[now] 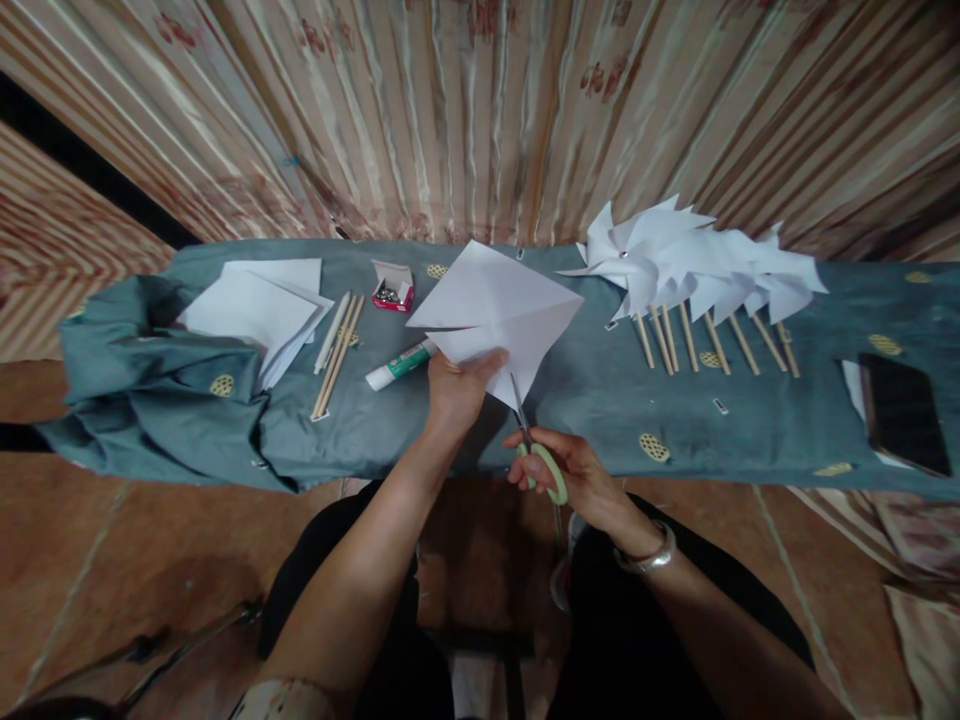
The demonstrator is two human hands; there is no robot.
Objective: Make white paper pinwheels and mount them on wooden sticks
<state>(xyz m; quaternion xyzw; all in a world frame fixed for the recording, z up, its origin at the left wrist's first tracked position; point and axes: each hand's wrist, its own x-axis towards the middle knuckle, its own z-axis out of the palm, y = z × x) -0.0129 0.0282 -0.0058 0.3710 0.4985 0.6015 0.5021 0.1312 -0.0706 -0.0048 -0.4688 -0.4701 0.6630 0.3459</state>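
Note:
A white square of paper [495, 290] is turned cornerwise in front of me, with one slit running in from its left corner. My left hand [459, 392] grips it near the lower left edge, thumb on top and fingers hidden beneath. In my right hand [566, 470] is a pair of scissors [555, 475] with light green handles. The blades enter the paper at its bottom corner. A green and white glue stick [401, 364] lies just left of the paper, partly covered by it.
Left of the glue stick are a small red box [393, 288] of metal pins, thin wooden sticks [339, 355] and a paper stack [259, 310]. Several finished paper pinwheels [690, 255] on sticks overlap at right. A dark phone [904, 412] lies at the far right of the green cloth [600, 400].

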